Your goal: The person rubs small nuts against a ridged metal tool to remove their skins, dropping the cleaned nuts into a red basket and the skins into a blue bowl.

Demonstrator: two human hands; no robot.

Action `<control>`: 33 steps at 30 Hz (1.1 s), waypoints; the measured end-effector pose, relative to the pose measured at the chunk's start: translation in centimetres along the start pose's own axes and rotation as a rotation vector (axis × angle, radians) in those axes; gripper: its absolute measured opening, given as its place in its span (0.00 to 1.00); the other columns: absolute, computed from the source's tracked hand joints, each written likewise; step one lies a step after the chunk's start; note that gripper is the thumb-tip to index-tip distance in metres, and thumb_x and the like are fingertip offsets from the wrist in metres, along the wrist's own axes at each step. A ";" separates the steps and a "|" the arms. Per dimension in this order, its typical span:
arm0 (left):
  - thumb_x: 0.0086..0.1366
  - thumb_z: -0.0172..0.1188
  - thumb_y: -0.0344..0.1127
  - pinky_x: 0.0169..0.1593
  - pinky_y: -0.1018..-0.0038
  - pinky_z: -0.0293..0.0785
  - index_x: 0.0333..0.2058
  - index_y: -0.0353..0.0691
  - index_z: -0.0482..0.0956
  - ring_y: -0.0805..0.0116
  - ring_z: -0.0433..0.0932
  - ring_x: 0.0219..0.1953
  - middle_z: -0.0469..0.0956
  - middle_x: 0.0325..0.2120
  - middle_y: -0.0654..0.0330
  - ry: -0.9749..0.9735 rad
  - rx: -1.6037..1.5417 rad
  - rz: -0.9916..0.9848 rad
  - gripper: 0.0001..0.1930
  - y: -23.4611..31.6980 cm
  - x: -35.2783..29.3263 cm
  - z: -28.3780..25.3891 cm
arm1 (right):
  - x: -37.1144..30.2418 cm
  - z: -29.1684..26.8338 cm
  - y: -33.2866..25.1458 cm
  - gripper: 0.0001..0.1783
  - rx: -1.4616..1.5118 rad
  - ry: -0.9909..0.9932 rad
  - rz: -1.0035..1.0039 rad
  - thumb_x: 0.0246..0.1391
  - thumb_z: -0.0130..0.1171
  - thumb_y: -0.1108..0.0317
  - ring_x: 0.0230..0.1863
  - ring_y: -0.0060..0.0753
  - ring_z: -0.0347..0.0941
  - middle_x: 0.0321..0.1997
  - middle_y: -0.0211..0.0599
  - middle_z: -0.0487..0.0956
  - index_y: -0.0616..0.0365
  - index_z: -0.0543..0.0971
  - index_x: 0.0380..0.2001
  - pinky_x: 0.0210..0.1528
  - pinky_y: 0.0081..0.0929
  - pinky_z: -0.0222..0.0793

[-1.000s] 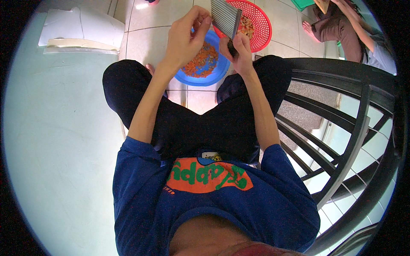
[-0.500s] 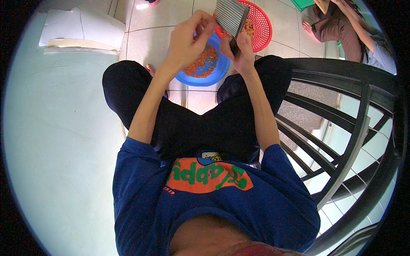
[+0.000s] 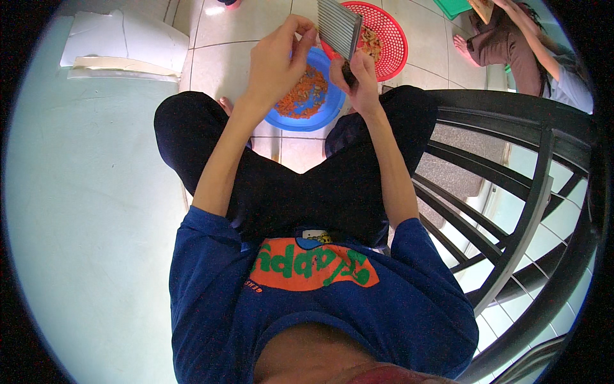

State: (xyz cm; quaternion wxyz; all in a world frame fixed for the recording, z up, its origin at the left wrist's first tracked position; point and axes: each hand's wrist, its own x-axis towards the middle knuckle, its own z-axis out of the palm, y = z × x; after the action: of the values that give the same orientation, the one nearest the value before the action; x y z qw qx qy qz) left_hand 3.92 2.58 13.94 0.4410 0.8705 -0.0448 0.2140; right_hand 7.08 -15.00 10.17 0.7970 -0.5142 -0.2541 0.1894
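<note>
My right hand [image 3: 364, 88] is closed around the dark handle of a crinkle cutter [image 3: 339, 29], whose ridged metal blade points up and away from me. Close beside the blade's left face is my left hand [image 3: 276, 64], its thumb and fingers drawn together at the tips; whatever they pinch is too small to make out. Below both hands a blue basin [image 3: 281, 123] holds small orange and pale cut pieces [image 3: 308, 91]. Partly behind the cutter stands a red perforated basket [image 3: 400, 48] with pale and orange pieces in it.
Black railing bars [image 3: 492, 125] curve along my right side. At the far right another person [image 3: 515, 51] sits holding a wooden-looking board, near a green container [image 3: 453, 6]. A white panel [image 3: 125, 41] lies at the upper left. Light tiles cover the floor [image 3: 224, 25].
The cutter's blade has shifted slightly left, nearer my left fingertips. My left hand has moved a little left. The basin and basket stay in place.
</note>
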 end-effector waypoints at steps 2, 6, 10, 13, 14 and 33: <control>0.70 0.55 0.36 0.26 0.73 0.74 0.43 0.40 0.74 0.69 0.81 0.27 0.83 0.29 0.59 -0.003 0.011 -0.008 0.08 0.1 0.0 0.0 | 0.1 0.0 -0.1 0.32 0.003 -0.016 -0.007 0.69 0.41 0.47 0.11 0.12 0.50 0.12 0.20 0.61 0.66 0.67 0.61 0.15 0.16 0.43; 0.68 0.55 0.35 0.25 0.72 0.73 0.44 0.41 0.75 0.68 0.81 0.27 0.83 0.30 0.59 0.011 0.051 0.021 0.08 0.3 0.0 -0.2 | 0.2 0.2 -0.3 0.31 -0.004 -0.023 -0.004 0.69 0.41 0.47 0.11 0.12 0.50 0.12 0.20 0.61 0.65 0.67 0.60 0.15 0.16 0.43; 0.68 0.57 0.35 0.24 0.72 0.71 0.43 0.41 0.76 0.68 0.80 0.25 0.83 0.30 0.59 0.049 0.082 0.045 0.08 0.7 0.0 -0.4 | 0.2 0.1 -0.3 0.31 -0.003 -0.009 0.013 0.69 0.41 0.47 0.11 0.12 0.50 0.12 0.20 0.61 0.65 0.67 0.60 0.15 0.16 0.43; 0.67 0.58 0.36 0.24 0.73 0.69 0.41 0.42 0.78 0.69 0.79 0.24 0.83 0.30 0.60 0.071 0.078 0.047 0.07 1.1 0.1 -0.4 | 0.1 0.0 -0.2 0.31 -0.003 -0.006 0.018 0.69 0.41 0.47 0.11 0.12 0.50 0.12 0.20 0.61 0.65 0.68 0.60 0.14 0.16 0.43; 0.67 0.58 0.36 0.24 0.73 0.69 0.41 0.42 0.79 0.69 0.78 0.24 0.83 0.30 0.60 0.078 0.076 0.047 0.07 1.1 0.2 -0.4 | 0.1 0.0 -0.1 0.31 -0.003 -0.010 0.017 0.69 0.41 0.47 0.11 0.12 0.50 0.12 0.20 0.61 0.65 0.68 0.60 0.14 0.16 0.43; 0.65 0.60 0.34 0.25 0.75 0.69 0.40 0.43 0.81 0.72 0.76 0.22 0.82 0.28 0.62 0.102 0.088 0.006 0.06 1.3 0.2 -0.2 | 0.0 -0.4 0.4 0.23 0.074 0.001 0.003 0.69 0.42 0.48 0.11 0.13 0.51 0.13 0.22 0.62 0.60 0.72 0.44 0.14 0.17 0.44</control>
State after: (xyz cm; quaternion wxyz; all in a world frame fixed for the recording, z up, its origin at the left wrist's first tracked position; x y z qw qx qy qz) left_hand 3.65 1.97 15.11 0.4033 0.8769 -0.0152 0.2611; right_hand 7.35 -15.17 9.70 0.8152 -0.4850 -0.2458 0.1996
